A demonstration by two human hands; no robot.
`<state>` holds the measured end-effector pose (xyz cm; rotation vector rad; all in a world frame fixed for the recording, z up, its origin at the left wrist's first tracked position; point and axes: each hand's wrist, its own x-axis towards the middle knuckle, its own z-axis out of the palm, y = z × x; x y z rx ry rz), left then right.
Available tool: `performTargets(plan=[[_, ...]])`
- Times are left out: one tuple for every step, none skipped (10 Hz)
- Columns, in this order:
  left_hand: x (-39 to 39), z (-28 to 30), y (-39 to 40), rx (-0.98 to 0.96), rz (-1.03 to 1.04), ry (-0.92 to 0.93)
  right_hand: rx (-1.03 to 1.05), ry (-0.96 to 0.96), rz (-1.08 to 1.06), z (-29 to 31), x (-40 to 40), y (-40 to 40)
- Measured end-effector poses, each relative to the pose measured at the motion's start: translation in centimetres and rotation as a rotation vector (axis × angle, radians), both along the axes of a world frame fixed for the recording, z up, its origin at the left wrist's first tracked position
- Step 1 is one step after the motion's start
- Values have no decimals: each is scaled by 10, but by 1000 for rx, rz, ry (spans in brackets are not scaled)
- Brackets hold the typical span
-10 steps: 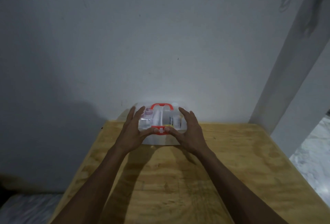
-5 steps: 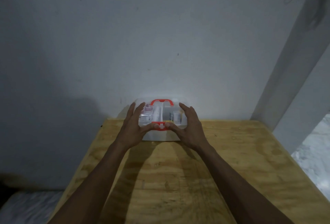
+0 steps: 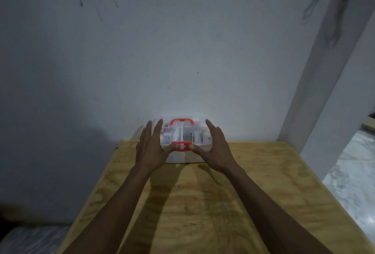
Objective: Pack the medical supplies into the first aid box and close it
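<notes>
A clear plastic first aid box [image 3: 182,157] stands at the far edge of the wooden table [image 3: 253,193], against the wall. Its lid is down, with a red handle [image 3: 181,121] on top and a red latch [image 3: 182,145] with a white cross at the front. Small supplies show dimly through the lid. My left hand [image 3: 151,148] lies on the box's left side, fingers straight, thumb on the latch. My right hand [image 3: 218,148] mirrors it on the right side, thumb also on the latch.
A grey wall [image 3: 162,51] rises right behind the box. A white pillar [image 3: 324,71] stands at the right, with pale marbled floor [image 3: 355,172] beyond the table's right edge. Floor also shows off the table's left edge.
The view has tilted up a little, so the box sits lower in frame. Both hands keep their place on the lid with thumbs on the latch; the fingers look slightly more raised.
</notes>
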<state>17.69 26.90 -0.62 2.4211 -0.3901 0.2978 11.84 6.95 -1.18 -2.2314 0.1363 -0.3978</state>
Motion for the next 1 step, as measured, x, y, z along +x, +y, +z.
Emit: performTargets(plan=[[-17,1,6,-114,-9,-41,18,-101,-67,1,-37,2]])
